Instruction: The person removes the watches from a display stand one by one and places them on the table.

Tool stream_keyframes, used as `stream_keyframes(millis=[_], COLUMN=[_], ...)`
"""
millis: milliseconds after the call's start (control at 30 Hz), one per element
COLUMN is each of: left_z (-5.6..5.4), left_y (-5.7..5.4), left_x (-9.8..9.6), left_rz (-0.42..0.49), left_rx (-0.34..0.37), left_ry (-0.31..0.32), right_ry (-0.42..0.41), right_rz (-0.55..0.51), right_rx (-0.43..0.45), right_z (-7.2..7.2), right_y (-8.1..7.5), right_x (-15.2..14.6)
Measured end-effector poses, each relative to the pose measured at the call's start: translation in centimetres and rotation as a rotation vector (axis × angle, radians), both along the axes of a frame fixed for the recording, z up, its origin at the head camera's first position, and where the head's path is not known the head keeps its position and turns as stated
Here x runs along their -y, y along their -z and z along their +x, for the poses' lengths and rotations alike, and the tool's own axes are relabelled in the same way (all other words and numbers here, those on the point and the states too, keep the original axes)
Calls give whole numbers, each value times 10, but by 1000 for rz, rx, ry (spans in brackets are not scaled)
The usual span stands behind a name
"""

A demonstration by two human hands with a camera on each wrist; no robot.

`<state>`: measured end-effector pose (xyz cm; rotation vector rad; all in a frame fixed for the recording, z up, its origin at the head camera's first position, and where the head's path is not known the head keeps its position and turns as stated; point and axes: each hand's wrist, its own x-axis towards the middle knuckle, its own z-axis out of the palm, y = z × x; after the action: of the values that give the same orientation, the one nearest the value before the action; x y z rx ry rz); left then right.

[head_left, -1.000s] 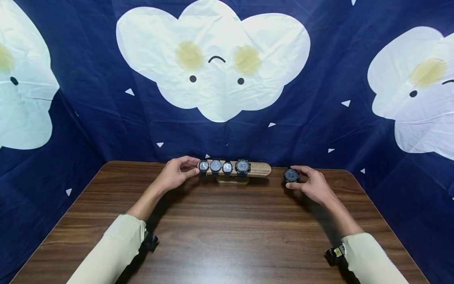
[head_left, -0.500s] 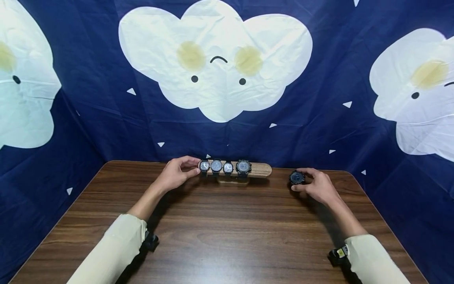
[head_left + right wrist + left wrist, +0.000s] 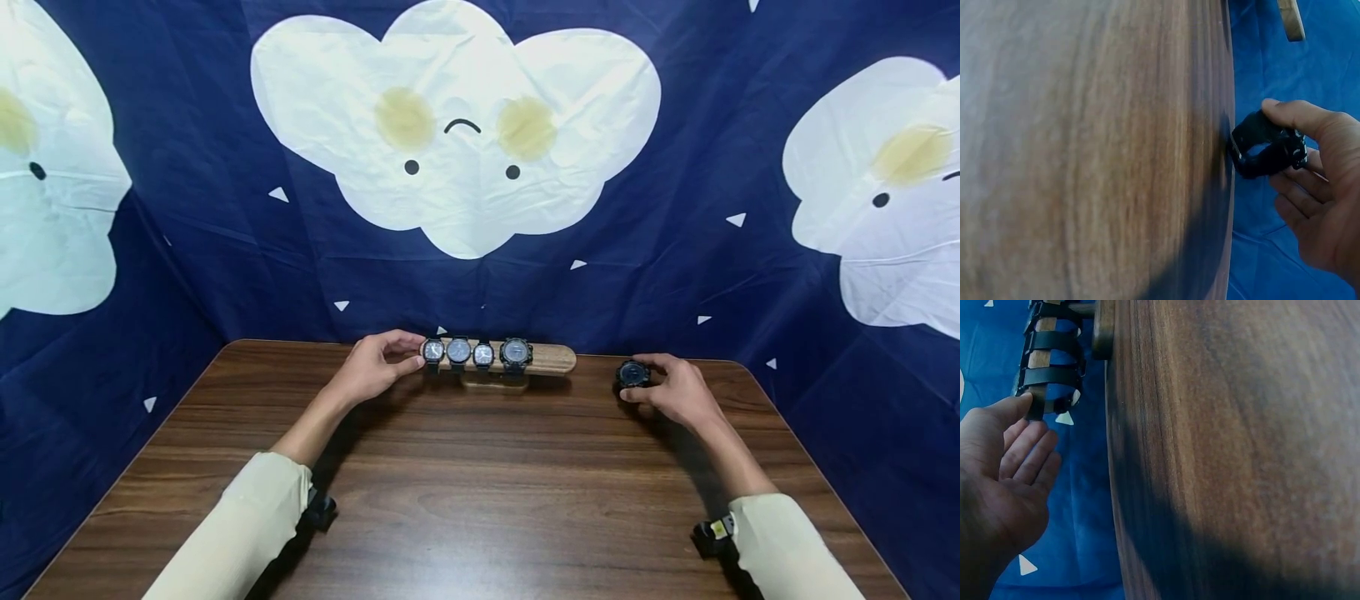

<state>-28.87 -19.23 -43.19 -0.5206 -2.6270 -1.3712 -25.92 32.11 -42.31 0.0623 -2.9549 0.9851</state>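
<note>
A wooden watch stand near the table's back edge carries several dark wristwatches in a row, with bare wood at its right end. My left hand pinches the stand's left end, beside the square-faced watch. In the left wrist view the thumb lies on the tip of the wooden bar, and black straps loop round it. To the right of the stand, my right hand holds a black wristwatch between thumb and fingers. Its strap forms a closed loop in the right wrist view, close over the tabletop.
The brown wooden table ends at a dark blue cloth backdrop with white cloud prints. The stand's bar rests raised on a small wooden base. A black wrist camera sits on the left forearm.
My right hand has moved the black wristwatch to the right, away from the stand, and slightly toward me. The left hand stays at the stand's left end.
</note>
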Motion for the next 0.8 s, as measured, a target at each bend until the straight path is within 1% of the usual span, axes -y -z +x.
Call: stream_keyframes(millis=[167, 300, 433, 533, 733, 800], left_z=[0, 1, 0, 0, 0, 0], left_y=[0, -1, -1, -2, -1, -1], left_x=[1, 1, 0, 0, 0, 0], left_rz=[1, 2, -1, -3, -5, -8], left_rx=[3, 5, 2, 2, 3, 3], left_ry=[-3, -3, 3, 4, 3, 0], right_ry=[19, 33, 46, 41, 26, 25], right_rz=[16, -9, -9, -8, -47, -39], right_rx=[2, 35, 42, 33, 37, 27], right_z=[-3, -3, -2, -3, -6, -7], right_y=[-2, -3, -4, -4, 0, 1], right_x=[-1, -5, -11, -15, -19, -20])
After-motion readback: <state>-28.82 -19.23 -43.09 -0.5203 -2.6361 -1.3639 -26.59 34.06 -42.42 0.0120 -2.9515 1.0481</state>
